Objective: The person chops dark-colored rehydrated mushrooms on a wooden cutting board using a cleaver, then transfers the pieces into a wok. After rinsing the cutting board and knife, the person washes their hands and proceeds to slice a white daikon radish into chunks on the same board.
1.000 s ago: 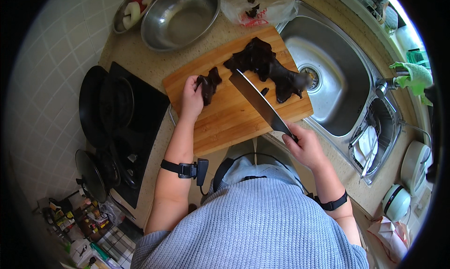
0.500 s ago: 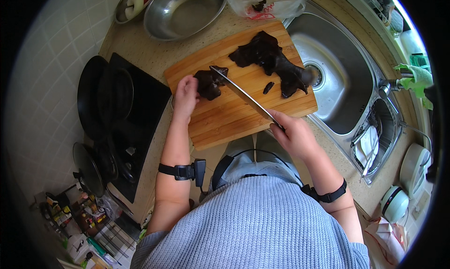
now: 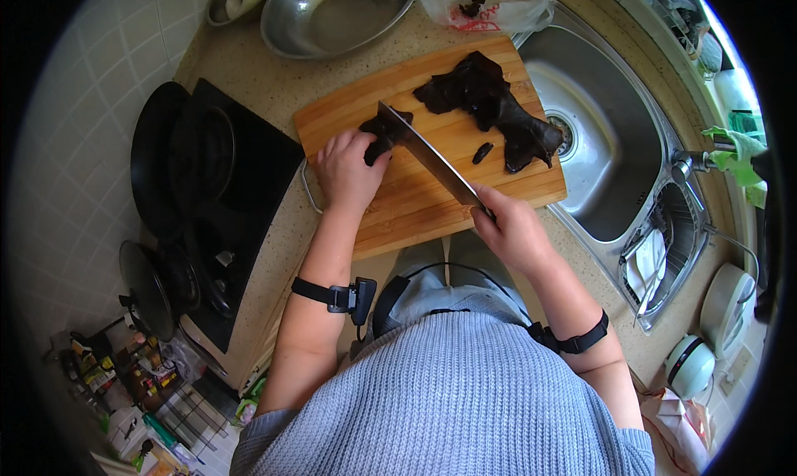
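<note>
Left hand [image 3: 347, 170] is curled down on a dark piece of black fungus [image 3: 383, 132] near the left end of the wooden cutting board [image 3: 415, 202], fingertips pinning it flat. Right hand [image 3: 513, 231] is wrapped tight around the handle of the knife [image 3: 432, 158]. The blade runs diagonally, up and to the left from the right hand, its tip lying right across the pinned piece, just beside the left fingers. The bigger pile of fungus [image 3: 490, 111] sits well apart, toward the sink [image 3: 606, 144] side of the desk [image 3: 249, 61].
</note>
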`<state>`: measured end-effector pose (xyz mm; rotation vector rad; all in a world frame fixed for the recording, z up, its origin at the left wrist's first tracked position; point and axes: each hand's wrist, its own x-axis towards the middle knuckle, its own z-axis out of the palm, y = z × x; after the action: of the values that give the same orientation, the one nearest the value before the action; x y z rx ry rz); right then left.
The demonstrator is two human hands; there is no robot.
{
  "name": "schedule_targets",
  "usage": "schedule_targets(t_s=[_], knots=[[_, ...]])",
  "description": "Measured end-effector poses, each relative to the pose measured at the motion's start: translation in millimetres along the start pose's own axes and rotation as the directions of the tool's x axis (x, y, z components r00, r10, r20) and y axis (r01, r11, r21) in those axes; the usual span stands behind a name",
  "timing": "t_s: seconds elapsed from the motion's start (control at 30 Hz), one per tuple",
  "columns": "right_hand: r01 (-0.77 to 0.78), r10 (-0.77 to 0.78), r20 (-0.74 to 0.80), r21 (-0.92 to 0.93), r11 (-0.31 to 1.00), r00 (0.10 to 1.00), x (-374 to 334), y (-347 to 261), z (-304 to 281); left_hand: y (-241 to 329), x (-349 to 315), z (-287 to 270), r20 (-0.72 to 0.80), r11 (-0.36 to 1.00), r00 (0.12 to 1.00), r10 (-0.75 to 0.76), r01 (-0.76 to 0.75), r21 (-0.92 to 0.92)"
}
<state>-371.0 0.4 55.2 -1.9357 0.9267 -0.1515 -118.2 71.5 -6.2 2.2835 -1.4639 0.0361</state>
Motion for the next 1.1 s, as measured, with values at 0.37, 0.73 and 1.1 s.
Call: schedule_targets(t_s=[0.37,0.73,1.1], knots=[[0.167,-0.169,0.001,-0.161,0.973,0.986,5.7,-3.4,2.3,-4.7,0.3,-2.1,0.139,0.979,0.986,-0.093,0.116,-0.168],[0.168,-0.151,0.082,-0.290,0.942,0.985,39.8,-17.0,8.4,-7.0,0.2,0.3,0.120,0.978,0.992,-0.048,0.071,-0.198],[0.066,-0.037,0.109,-0.275,0.959,0.993,50.8,-19.3,3.5,-9.4,-6.1,-10.3,0.150,0.889,0.963,-0.225,0.266,-0.373]])
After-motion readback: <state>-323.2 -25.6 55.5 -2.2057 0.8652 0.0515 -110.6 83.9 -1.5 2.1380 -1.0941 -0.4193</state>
